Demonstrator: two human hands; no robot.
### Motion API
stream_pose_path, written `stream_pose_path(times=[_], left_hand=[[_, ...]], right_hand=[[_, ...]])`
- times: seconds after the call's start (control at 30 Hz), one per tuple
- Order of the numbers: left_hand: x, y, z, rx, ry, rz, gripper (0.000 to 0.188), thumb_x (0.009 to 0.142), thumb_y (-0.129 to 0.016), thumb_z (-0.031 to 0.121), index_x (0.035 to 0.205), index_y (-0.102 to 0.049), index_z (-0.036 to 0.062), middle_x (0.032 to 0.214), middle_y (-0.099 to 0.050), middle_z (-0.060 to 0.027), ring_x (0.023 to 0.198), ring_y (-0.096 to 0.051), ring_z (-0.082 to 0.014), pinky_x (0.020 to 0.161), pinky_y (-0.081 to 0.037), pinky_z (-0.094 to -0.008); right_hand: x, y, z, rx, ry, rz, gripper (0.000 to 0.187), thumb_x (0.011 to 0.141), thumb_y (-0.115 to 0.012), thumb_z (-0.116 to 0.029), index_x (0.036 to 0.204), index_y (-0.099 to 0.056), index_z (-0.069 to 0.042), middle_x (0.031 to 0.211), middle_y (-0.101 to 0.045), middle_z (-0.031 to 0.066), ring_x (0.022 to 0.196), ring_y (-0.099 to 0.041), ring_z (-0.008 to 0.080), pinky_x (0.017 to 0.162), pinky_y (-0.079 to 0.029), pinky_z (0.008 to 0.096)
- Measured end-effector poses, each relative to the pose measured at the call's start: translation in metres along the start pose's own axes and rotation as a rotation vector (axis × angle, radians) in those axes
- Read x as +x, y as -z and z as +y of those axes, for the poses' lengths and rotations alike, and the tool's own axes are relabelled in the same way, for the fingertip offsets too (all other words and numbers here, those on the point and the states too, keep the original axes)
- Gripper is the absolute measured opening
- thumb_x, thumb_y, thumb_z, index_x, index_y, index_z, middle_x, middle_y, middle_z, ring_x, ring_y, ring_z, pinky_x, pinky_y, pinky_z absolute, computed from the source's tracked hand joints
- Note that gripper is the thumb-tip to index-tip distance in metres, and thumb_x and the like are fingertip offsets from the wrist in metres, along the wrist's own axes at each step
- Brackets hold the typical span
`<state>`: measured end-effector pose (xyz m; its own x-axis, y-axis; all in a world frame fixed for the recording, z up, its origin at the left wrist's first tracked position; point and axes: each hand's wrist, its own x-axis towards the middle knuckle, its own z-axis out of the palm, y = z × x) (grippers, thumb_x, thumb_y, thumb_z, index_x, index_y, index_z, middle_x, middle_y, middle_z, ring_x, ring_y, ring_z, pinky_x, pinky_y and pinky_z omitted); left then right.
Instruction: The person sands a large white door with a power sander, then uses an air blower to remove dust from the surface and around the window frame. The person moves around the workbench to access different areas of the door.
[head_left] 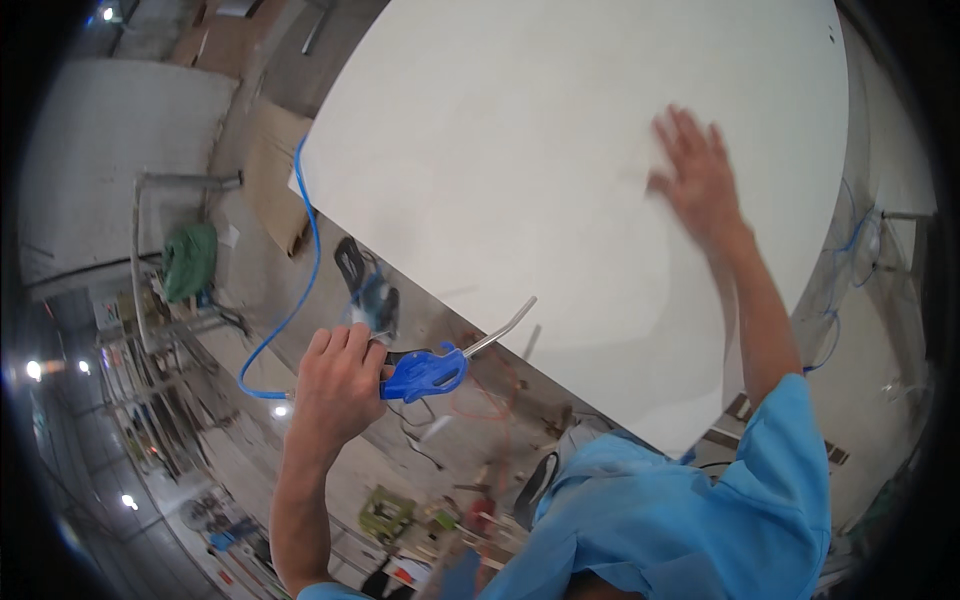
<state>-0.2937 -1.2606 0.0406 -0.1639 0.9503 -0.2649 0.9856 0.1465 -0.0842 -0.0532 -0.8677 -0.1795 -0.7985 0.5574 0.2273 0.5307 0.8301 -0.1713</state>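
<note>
Blue air gun (425, 376) by white panel's (560, 190) near-left edge, left hand's (340, 380) fingers grasping it; blue hose (317, 240) runs far. Right hand (698, 185) over panel, fingers spread, released. Work seems under way; share left unclear.

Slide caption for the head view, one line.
Left hand grips a blue blow gun; right hand, blurred, is open over a large white panel.

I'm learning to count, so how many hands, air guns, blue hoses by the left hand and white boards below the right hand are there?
Hands: 2, left hand and right hand
Air gun: 1
Blue hose: 1
White board: 1
Total: 5
</note>
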Motion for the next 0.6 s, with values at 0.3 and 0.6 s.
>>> stream_pose_path(times=[0.3, 0.6], left_hand=[[-0.046, 0.03, -0.14, 0.153, 0.11, -0.093, 0.022, 0.066, -0.076, 0.011, 0.076, -0.057, 0.0054, 0.084, -0.053, -0.0115, 0.081, -0.057, -0.0297, 0.073, -0.043, -0.041], [-0.081, 0.029, -0.236, 0.053, 0.155, 0.038, 0.019, 0.065, -0.072, 0.01, 0.077, -0.058, 0.0072, 0.082, -0.054, -0.0092, 0.078, -0.057, -0.0276, 0.07, -0.041, -0.0388]], right_hand=[[0.091, -0.068, -0.291, 0.473, 0.217, -0.031, 0.097, 0.079, -0.073, -0.063, 0.151, -0.047, -0.003, 0.164, -0.035, 0.0197, 0.158, -0.016, 0.0386, 0.126, -0.001, 0.0671], [0.151, -0.075, -0.312, 0.332, 0.453, -0.036, 0.083, 0.085, -0.069, -0.058, 0.152, -0.051, -0.012, 0.162, -0.041, 0.0165, 0.155, -0.028, 0.0351, 0.126, -0.015, 0.0614]])
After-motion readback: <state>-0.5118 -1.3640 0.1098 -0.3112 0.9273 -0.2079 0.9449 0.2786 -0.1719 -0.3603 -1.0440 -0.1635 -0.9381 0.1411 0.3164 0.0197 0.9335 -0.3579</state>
